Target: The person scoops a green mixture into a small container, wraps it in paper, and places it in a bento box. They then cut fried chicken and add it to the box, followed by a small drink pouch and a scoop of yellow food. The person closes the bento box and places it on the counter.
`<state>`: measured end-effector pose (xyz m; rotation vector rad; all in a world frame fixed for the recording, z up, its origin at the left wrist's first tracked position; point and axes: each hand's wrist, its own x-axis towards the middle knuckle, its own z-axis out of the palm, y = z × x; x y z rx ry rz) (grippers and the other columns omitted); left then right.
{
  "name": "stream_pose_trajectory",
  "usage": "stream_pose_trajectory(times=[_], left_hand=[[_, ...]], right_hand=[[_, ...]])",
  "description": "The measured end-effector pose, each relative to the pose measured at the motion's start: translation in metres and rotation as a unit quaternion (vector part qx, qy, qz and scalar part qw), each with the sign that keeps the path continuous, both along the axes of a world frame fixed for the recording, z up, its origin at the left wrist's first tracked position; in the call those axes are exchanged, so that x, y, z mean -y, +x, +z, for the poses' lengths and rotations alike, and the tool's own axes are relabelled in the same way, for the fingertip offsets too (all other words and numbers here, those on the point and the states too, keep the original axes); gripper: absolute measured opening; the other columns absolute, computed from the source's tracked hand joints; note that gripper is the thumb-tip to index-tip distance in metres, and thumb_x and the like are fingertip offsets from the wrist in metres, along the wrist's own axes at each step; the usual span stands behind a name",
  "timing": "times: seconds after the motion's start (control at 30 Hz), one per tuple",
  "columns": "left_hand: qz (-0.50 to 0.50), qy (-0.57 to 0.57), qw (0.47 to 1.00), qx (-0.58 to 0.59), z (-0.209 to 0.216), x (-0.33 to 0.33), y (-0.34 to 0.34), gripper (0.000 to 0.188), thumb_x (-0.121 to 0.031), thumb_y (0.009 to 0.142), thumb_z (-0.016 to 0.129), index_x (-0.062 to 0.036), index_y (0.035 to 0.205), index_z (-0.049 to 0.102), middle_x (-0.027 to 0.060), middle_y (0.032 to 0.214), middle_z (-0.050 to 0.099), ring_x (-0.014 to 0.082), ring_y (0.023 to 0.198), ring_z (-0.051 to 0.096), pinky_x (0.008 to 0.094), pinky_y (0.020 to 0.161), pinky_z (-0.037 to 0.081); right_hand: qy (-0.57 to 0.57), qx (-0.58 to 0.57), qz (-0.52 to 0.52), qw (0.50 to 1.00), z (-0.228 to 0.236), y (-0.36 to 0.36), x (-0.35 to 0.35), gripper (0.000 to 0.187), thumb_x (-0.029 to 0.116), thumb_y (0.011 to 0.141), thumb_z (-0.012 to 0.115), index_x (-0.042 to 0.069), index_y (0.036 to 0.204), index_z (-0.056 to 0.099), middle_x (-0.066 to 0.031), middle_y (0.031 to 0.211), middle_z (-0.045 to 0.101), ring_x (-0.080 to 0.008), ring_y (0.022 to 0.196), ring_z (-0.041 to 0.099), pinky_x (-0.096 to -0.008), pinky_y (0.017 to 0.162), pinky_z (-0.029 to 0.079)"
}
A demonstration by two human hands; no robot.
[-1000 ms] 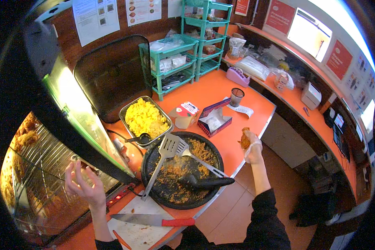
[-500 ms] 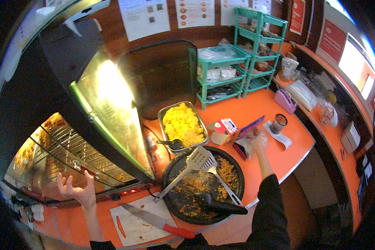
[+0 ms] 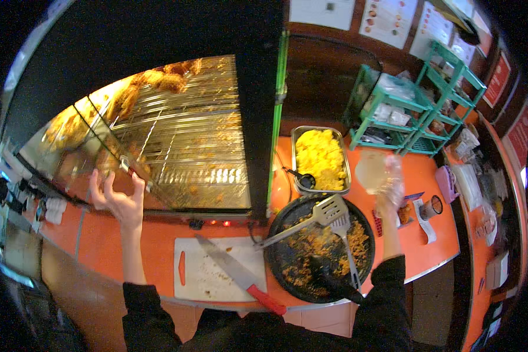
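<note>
My left hand point(image 3: 120, 198) is raised in front of a glass warming cabinet point(image 3: 176, 141), fingers spread and curled, the tip of one finger beside a small metal door handle point(image 3: 128, 165). Nothing shows inside that hand. My right hand point(image 3: 389, 189), in a clear plastic glove, reaches over the counter's right side. Its blurred fingers seem closed on the edge of a pale, round-cornered box point(image 3: 369, 169), tilted with its face toward me. To the left of the box stands a metal tray of yellow rice point(image 3: 320, 155) with a black-handled scoop point(image 3: 305, 178).
A black pan point(image 3: 293, 276) holds brown crumbly food, two slotted spatulas point(image 3: 330, 211) and a black-handled utensil. A red-handled knife point(image 3: 226, 261) lies across a white cutting board point(image 3: 188, 281). Green shelves point(image 3: 393, 105) stand behind. A dark cup point(image 3: 432, 205) sits on a paper strip point(image 3: 423, 222).
The view has swung left, showing more of the cabinet's racks. My right hand has moved away from me and left, to the box, which now tilts. My left hand stays by the handle.
</note>
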<state>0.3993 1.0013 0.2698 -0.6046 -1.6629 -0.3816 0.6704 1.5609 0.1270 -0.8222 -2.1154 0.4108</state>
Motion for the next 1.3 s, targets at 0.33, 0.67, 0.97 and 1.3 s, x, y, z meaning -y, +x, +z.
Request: stream_pose_trajectory(times=[0.33,0.67,0.97,1.3], left_hand=[[0.056,0.011,0.998,0.014,0.001,0.077,-0.045,0.059,-0.022,0.067,0.074,-0.0092,0.113,0.039,0.0168,0.126,0.03,0.0328,0.113,0.034,0.0471,0.093,0.026],[-0.014,-0.032,0.999,0.018,0.012,0.158,-0.093,0.053,-0.027,0.067,0.07,-0.0104,0.11,0.044,0.0158,0.127,0.031,0.032,0.115,0.031,0.0495,0.091,0.023],[-0.145,0.052,0.98,0.124,0.004,0.164,-0.099,0.048,-0.019,0.071,0.066,-0.0105,0.111,0.041,0.0196,0.127,0.029,0.0353,0.115,0.032,0.0497,0.09,0.024],[-0.283,0.201,0.9,0.262,-0.045,0.203,-0.024,0.01,-0.006,0.086,0.052,-0.0035,0.089,0.061,0.0096,0.114,0.046,0.0249,0.106,0.042,0.0376,0.09,0.033]], right_hand=[[-0.179,-0.001,0.206,0.962,0.026,0.046,0.278,0.027,0.014,0.084,0.05,0.003,0.108,0.052,-0.0133,0.103,0.053,-0.0225,0.088,0.053,-0.0339,0.076,0.045],[-0.234,0.127,0.5,0.825,-0.07,-0.172,0.602,0.036,0.021,0.086,0.051,0.0,0.114,0.046,-0.0187,0.102,0.055,-0.0307,0.091,0.054,-0.041,0.076,0.044],[-0.017,-0.035,0.349,0.936,0.099,-0.2,0.561,0.053,0.032,0.089,0.049,0.001,0.13,0.035,-0.0183,0.127,0.044,-0.0314,0.117,0.044,-0.0381,0.097,0.036],[0.047,-0.023,0.192,0.98,0.262,-0.33,0.462,0.03,0.013,0.083,0.059,0.0,0.11,0.057,-0.015,0.086,0.064,-0.017,0.08,0.061,-0.03,0.073,0.049]])
